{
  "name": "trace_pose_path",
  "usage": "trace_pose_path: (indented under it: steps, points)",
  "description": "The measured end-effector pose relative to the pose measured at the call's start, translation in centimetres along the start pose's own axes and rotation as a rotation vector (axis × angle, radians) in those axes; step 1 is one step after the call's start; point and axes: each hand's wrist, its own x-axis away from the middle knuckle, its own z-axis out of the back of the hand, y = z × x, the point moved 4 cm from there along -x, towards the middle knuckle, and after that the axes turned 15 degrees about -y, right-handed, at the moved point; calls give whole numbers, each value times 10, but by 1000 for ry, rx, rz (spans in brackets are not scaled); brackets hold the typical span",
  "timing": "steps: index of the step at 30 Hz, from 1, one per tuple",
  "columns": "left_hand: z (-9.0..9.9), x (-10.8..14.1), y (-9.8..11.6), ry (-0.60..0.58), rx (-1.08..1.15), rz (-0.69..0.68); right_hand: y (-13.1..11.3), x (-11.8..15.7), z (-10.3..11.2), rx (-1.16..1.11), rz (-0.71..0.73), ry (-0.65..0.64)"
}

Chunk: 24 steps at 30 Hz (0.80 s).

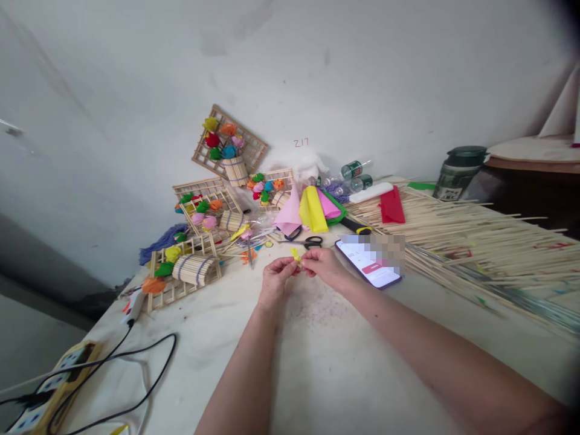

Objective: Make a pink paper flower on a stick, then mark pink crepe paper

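A small crinkled piece of yellow paper (295, 254) sits between my two hands above the table. My left hand (277, 279) pinches it from the left with thumb and fingers. From the right, my right hand (321, 266) pinches it too, its fingertips almost meeting the left ones. The lower part of the yellow paper is hidden by my fingers. Just beyond my hands lie black-handled scissors (313, 242). A phone (371, 266) with a lit screen rests to the right of my right hand.
Stick lattices with paper flowers, such as one upper panel (254, 140), stand at the left and back. Yellow paper (312, 210) and red paper (392, 205) lie behind. Many thin sticks (475, 235) cover the right side near a dark green bottle (460, 172). A power strip (58, 386) with cables is front left.
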Motion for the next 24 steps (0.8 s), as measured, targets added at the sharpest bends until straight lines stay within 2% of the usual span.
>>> trace_pose_path:
  steps: [7, 12, 18, 24]
  points:
    - [0, 0, 1, 5, 4, -6, -4, 1, 1, 76, 27, 19]
    - [-1, 0, -2, -62, -13, 35, -5, 2, 1, 77, 6, 23]
    - [-1, 0, -2, -80, -26, 46, -11, 8, 0, 69, -22, 71]
    - [2, -1, -3, -15, -21, 30, -4, 6, 0, 102, 34, 100]
